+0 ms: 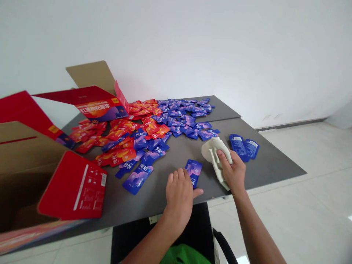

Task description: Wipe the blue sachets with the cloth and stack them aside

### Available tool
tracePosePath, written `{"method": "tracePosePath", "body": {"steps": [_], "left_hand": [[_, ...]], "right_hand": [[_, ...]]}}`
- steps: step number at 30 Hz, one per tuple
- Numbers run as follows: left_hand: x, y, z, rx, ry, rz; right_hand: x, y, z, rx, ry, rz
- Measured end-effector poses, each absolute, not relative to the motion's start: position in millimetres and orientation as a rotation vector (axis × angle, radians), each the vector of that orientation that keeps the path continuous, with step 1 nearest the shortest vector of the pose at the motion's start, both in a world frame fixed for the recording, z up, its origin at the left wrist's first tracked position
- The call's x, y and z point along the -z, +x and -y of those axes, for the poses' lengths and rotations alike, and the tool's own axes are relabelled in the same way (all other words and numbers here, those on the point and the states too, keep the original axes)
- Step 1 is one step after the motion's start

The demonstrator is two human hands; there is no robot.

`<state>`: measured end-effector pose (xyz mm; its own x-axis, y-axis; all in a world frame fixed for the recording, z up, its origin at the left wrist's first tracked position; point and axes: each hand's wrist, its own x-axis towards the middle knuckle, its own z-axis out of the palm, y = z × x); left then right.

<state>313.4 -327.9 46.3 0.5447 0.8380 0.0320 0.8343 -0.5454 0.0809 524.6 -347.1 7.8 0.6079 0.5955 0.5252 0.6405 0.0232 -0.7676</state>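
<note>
Now two hands [179, 192], one cloth [218, 157]

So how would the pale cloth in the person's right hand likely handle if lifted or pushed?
The pale cloth is probably floppy, given its loose folds. It looks light for its size, since the right hand alone holds it. Pushed, it would likely bunch rather than roll, as its layers lie flattish.

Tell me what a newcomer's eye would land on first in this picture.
Probably the bright spill of red packets and blue packets across the gray table, with open red boxes at its left. Next, the right hand gripping a pale cloth near the front edge, and the left hand at a lone blue packet just left of the cloth.
</note>
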Motion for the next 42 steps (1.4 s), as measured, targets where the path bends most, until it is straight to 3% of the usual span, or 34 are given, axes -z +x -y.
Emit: {"method": "tracePosePath", "body": {"steps": [6,14,17,25,31,38,42], "left_hand": [[-69.4,315.6,315.8,0.072,2.504,-1.478],[-11.2,274.5,322.6,-0.717,2.480,-1.292],[-2.3,260.6,342.8,-0.863,2.553,-1.219],[11.1,238.0,379.7,-0.762,2.724,-0.971],[20.7,237.3,368.4,-0.857,2.753,-0.946],[21.7,240.1,365.5,-0.963,2.644,-0.972],[22.0,240.5,365.9,-0.969,2.634,-0.975]], "right_hand": [[-9.1,525.5,347.9,0.015,-1.659,1.005],[-6.7,526.2,346.5,0.010,-1.656,1.051],[-4.6,529.2,343.8,-0.013,-1.669,1.151],[-32.7,499.0,336.8,-0.048,-1.551,1.557],[-21.6,455.9,329.5,-0.206,-1.319,2.270],[-25.2,504.2,269.2,0.082,-1.663,2.156],[-45.8,491.6,295.9,0.107,-1.573,2.065]]}}
